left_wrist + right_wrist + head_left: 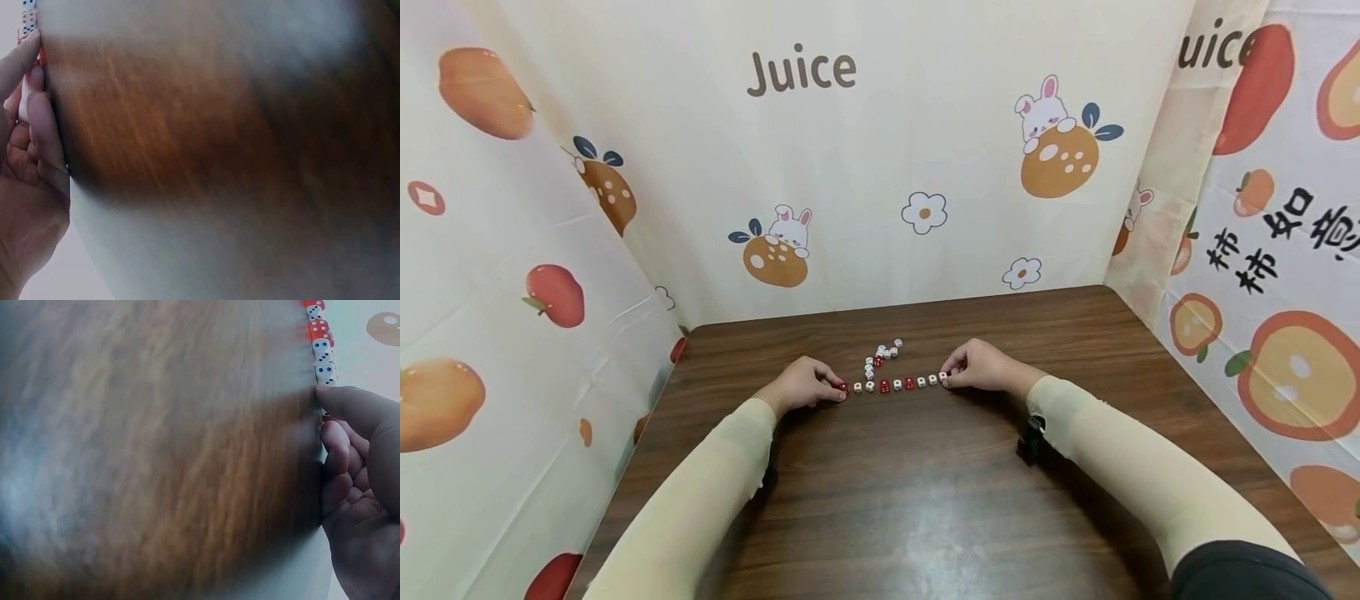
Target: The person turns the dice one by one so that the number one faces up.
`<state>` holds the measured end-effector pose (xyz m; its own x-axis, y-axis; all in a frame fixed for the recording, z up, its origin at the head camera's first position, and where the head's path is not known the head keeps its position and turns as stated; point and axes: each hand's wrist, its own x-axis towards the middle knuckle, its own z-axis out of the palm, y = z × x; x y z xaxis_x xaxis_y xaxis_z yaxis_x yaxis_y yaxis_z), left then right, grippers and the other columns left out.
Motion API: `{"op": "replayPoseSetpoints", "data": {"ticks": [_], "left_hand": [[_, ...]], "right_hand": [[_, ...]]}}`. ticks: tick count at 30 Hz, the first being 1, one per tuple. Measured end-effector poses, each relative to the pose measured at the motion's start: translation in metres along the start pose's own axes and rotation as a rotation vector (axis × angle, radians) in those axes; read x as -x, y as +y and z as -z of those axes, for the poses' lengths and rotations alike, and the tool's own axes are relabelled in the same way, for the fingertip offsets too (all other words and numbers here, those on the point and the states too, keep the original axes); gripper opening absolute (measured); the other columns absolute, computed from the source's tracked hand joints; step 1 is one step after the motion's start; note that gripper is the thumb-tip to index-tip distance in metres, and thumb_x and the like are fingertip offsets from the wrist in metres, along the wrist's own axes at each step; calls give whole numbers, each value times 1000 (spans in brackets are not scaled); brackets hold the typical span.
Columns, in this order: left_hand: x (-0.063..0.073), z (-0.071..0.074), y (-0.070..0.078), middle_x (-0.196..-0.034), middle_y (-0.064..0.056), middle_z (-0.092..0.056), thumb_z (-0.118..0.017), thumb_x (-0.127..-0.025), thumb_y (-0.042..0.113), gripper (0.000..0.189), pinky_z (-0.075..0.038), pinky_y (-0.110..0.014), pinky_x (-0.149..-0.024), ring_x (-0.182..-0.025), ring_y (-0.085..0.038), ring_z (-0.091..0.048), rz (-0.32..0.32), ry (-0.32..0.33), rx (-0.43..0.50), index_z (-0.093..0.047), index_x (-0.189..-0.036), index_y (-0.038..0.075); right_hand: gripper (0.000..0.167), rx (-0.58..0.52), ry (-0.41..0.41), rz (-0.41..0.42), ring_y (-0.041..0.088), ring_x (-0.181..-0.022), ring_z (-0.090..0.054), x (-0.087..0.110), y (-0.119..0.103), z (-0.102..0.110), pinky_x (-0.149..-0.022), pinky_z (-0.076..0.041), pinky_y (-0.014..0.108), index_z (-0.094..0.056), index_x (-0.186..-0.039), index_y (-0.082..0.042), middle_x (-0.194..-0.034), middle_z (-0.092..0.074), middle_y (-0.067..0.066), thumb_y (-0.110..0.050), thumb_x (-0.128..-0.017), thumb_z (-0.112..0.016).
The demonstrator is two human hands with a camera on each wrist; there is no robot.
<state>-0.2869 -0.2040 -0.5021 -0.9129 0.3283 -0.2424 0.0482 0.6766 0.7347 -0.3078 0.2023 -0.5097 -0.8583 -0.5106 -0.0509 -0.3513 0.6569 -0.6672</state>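
A row of small dice runs across the table, mostly white with red ones among them, including a red die near the middle. My left hand pinches the red die at the row's left end between thumb and fingers. At the opposite end, my right hand pinches a white die, which the thumb mostly hides in the right wrist view. Narrow gaps show between several dice in the head view. Red and white dice, such as a white die, line up beyond the right thumb.
Behind the row lies a loose trail of more dice, white ones and a red one. The brown wooden table meets a printed cloth backdrop at its back, with cloth also along both sides.
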Motion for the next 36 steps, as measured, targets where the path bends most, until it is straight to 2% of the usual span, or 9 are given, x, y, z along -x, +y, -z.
{"op": "replayPoseSetpoints", "data": {"ticks": [16,25,32,36], "left_hand": [[-1,-2,-3,-104,-1,-84,-94,-96,25,18,-56,-27,-65,-75,-12,-62,-7,11,13,-91,-109,13],[-4,-1,-6,-95,1,-81,-95,-95,26,17,-53,-27,-62,-69,-11,-58,-17,0,26,-91,-108,15],[-5,-1,-5,-98,1,-81,-95,-95,27,19,-55,-27,-63,-70,-11,-59,-5,-22,22,-91,-109,14],[-5,1,-2,-101,-1,-82,-96,-94,24,18,-53,-27,-61,-65,-11,-56,11,-12,36,-90,-107,13]], "right_hand": [[4,-11,-14,-4,6,-71,-59,0,1,2,-68,-49,23,-90,-96,-13,-75,-71,-10,-15,-92,-90],[4,-19,-16,-15,6,-70,-58,1,-1,5,-68,-48,22,-89,-95,-13,-73,-69,-11,-15,-91,-89],[6,-19,-27,-16,5,-70,-58,0,0,4,-68,-48,21,-90,-97,-12,-73,-70,-12,-15,-91,-91],[7,-30,-17,-13,5,-70,-58,0,0,4,-68,-47,21,-90,-97,-12,-73,-69,-12,-15,-91,-90]]}}
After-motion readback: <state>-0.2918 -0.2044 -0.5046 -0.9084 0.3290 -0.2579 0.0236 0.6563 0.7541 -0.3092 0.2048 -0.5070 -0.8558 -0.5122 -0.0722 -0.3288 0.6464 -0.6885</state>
